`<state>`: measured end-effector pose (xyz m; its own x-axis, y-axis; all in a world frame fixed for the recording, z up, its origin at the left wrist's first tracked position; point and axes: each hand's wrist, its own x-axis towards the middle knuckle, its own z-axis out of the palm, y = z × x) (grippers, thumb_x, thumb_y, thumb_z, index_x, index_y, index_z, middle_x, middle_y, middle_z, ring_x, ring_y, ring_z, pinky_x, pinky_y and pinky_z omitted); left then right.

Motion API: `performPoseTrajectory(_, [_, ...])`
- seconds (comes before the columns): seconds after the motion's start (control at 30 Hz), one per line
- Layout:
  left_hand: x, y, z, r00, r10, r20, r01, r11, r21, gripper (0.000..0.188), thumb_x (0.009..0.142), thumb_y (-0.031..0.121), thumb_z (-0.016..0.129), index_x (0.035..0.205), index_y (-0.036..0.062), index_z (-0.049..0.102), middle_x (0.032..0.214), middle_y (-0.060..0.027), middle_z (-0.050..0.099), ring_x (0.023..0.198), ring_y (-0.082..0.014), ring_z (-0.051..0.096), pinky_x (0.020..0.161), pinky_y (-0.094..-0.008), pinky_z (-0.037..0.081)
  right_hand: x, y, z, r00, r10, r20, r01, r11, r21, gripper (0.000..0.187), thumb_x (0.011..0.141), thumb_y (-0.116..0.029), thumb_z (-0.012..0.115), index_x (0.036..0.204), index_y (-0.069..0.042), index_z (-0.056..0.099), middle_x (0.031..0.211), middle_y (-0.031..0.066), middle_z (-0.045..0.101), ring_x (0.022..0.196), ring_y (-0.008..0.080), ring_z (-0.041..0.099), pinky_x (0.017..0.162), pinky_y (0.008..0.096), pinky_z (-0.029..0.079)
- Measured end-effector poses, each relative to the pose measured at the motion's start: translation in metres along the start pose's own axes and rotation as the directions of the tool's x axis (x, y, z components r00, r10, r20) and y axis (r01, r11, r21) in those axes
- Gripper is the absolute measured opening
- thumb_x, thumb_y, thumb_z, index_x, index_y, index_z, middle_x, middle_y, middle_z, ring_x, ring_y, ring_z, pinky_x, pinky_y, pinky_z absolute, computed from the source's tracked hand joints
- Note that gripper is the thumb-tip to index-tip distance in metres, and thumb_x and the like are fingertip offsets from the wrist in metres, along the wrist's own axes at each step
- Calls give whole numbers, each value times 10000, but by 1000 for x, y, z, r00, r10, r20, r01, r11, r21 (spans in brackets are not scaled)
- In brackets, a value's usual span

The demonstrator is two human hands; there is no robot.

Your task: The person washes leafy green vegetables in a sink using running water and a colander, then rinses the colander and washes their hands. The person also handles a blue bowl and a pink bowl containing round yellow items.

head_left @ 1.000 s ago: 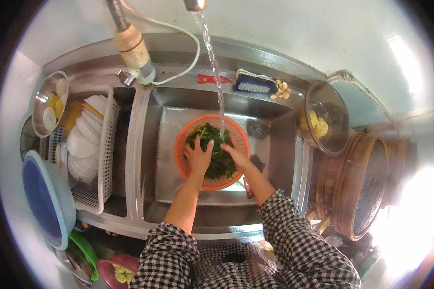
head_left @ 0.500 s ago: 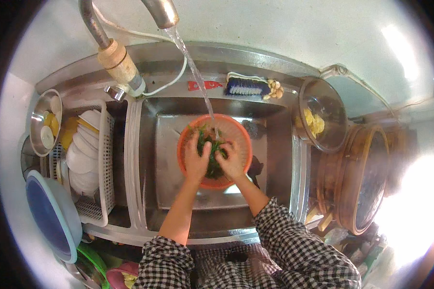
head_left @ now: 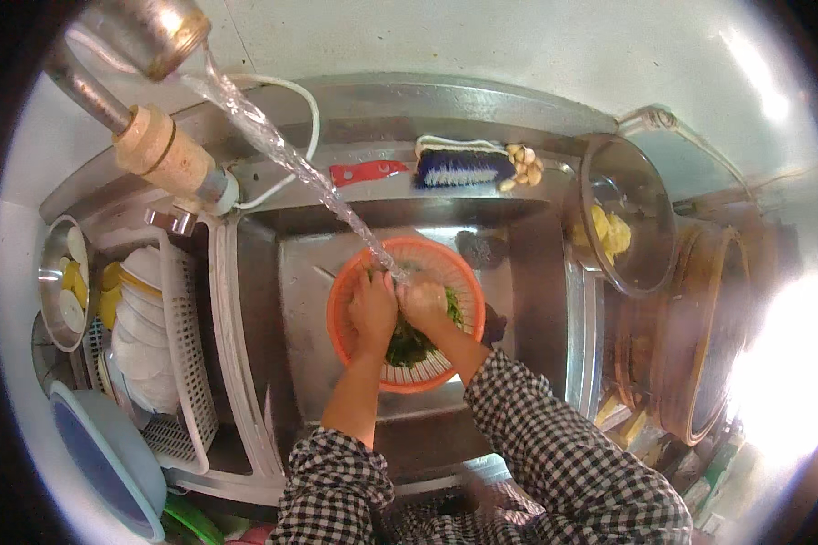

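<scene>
Left grip (head_left: 373, 309) and right grip (head_left: 423, 304) have drawn together — tightness I can't tell — greens (head_left: 411, 351) beside, orange basket (head_left: 337, 334) around.

The basket (head_left: 464, 277) is orange, the leaves (head_left: 411, 348) green, the sleeves (head_left: 573, 445) checked black and white.

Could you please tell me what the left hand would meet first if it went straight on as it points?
The left hand would probably meet the orange basket at its far wall; depth is unclear, so the water might come sooner.
</scene>
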<state>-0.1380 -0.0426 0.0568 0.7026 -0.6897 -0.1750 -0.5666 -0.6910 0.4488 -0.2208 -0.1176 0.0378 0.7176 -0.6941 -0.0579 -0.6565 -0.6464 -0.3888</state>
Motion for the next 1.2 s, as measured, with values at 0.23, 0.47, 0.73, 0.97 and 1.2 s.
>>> performPoseTrajectory(0.23, [-17,3,-38,988,-57,-145,-25,860,-509,304,983,246,448,958,-14,605,1049,-222,559,1008,-389,548,833,-481,455,-13,-11,-65,986,-49,-158,124,847,517,311,874,-331,655,952,-31,676,954,201,652,911,352,623,827,436,485])
performPoseTrajectory(0.47, [-82,-15,-62,982,183,52,-179,980,-87,498,838,96,626,1303,76,450,1350,-219,390,1214,-459,409,929,-493,450,-58,13,-78,971,-145,191,107,975,196,699,702,-257,814,1320,-149,506,1420,183,384,1292,425,384,1030,473,403])
performPoseTrajectory(0.73, [-73,-28,-79,968,149,203,-108,973,-203,916,761,121,751,1510,170,224,1529,-225,213,1370,-432,294,1051,-479,410,-37,10,-105,973,-159,169,119,967,225,519,674,-104,751,1174,-170,631,1225,132,587,972,365,630,825,462,518])
performPoseTrajectory(0.97, [-82,-38,-103,972,116,206,-33,929,-369,962,749,52,741,1522,129,173,1499,-228,281,1358,-414,339,1114,-439,340,-31,-55,-246,942,-276,188,282,959,-4,477,702,-122,722,1169,-192,652,1117,115,603,893,343,656,749,461,542])
performPoseTrajectory(1.2, [-66,-25,-124,976,183,119,-100,860,-501,649,782,34,653,1360,-24,363,1372,-257,407,1265,-432,410,1059,-456,376,-14,-79,-233,884,-305,353,374,916,-145,408,734,-151,693,1140,-179,674,1089,120,619,928,336,651,801,453,536])
